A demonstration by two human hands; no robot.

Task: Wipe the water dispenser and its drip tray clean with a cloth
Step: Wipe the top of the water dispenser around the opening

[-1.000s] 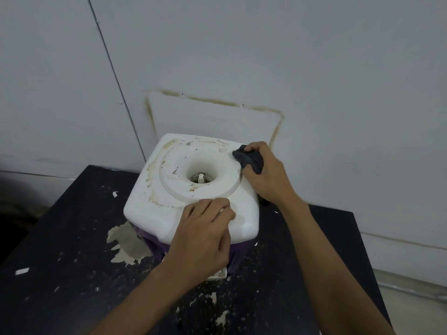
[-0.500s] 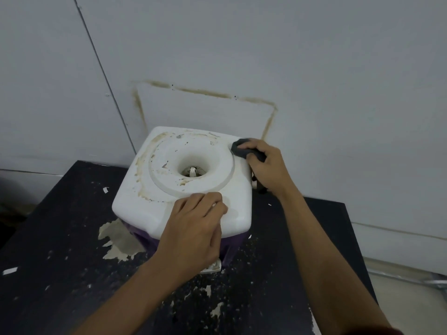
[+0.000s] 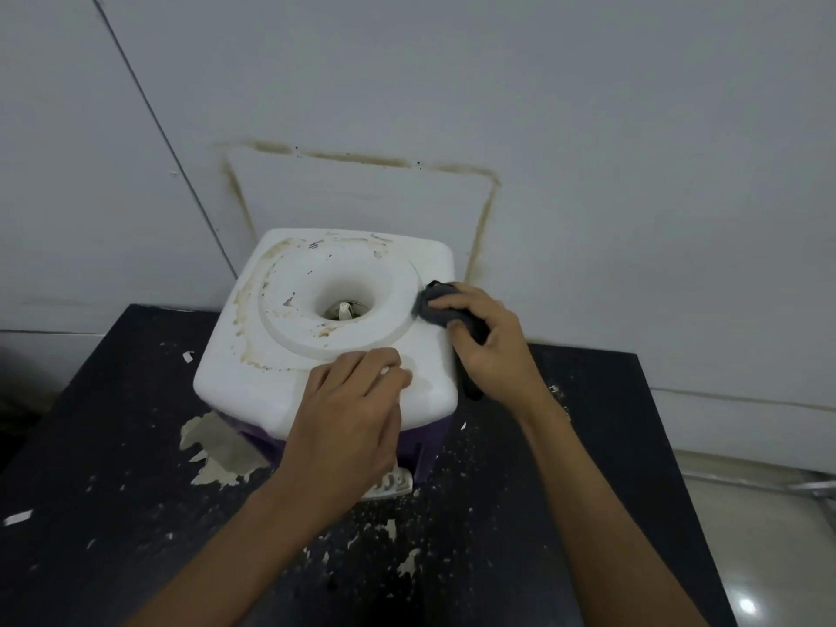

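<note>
Wall [image 3: 588, 106]: grey panel backing the scene, showing a brown rectangular outline right behind the unit.

Tabletop [image 3: 113, 491]: black, coating flaking off in pale chips around the base. It is carrying the unit against the wall.

Water dispenser [image 3: 253, 368]: sitting at the back-centre of the tabletop, white top over a purple body, no bottle fitted. That is leaving the top and the bottle well [image 3: 362, 287] exposed for wiping. Brown stains [image 3: 244, 323] are ringing the left and rear of the raised collar; the right side is looking cleaner, so I'm judging the top as partly done.

Left hand [image 3: 348, 423]: lying palm-down on the front edge of the top, fingers loosely bent, gripping nothing that I can see. Probably bracing the light unit so it isn't sliding under the wiping pressure.

Right hand [image 3: 493, 350]: clamping a bunched dark grey cloth [image 3: 436, 305] and pressing it onto the top's right side, just beside the collar. A tail of the cloth is hanging down the right wall.

Drip tray [image 3: 391, 484]: white slotted piece poking out at the front base, mostly hidden under the left hand. The cloth is well apart from it, so I'm judging it as not yet being wiped.
</note>
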